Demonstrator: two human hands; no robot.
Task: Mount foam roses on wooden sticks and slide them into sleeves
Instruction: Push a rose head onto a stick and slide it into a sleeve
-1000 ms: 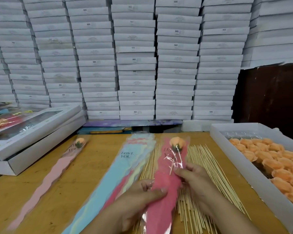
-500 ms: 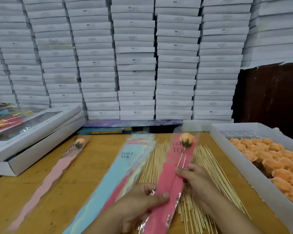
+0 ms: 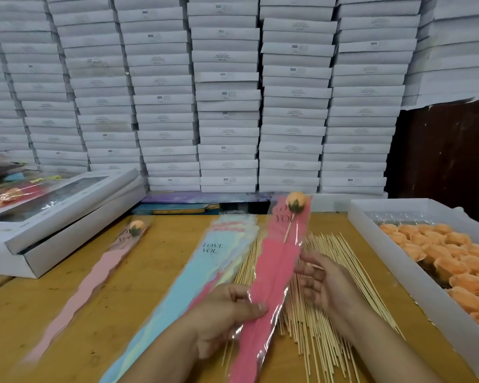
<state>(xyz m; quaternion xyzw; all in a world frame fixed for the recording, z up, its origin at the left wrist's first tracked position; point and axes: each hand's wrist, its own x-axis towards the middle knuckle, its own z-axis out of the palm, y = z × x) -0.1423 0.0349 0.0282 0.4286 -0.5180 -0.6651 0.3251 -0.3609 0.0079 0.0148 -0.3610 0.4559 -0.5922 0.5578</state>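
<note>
- Gripping the pink sleeve [image 3: 271, 275] low down, your left hand [image 3: 227, 313] pinches the film between thumb and fingers at lower centre of the frame.
- Your right hand [image 3: 324, 283] has let go: a moment ago it was pinching the stick through the film, and now its fingers are relaxed and spread just right of the sleeve, holding nothing.
- Over the same moment the foam rose [image 3: 296, 201] has travelled up the sleeve; it now sits at the wide mouth, just above centre of the frame, beside the printed lettering, with its stick [image 3: 288, 230] running down into the pink part.
- Judging by that, this rose looks fully seated, so the insertion step seems done and the piece is ready to be put down.
- One finished sleeved rose [image 3: 133, 230] already lies left of centre on the table [image 3: 155, 261], which suggests where this one belongs.
- Your supplies are close by: the stack of empty sleeves [image 3: 205, 261] lies just left of the one you hold, the loose wooden sticks [image 3: 324, 327] fan out under your right hand, and the white tray [image 3: 371, 230] of orange foam roses [image 3: 440, 250] sits at the right edge.
- Watch the crinkly film as you set it down; a one-handed hold low on the sleeve could let the top flop.
</note>
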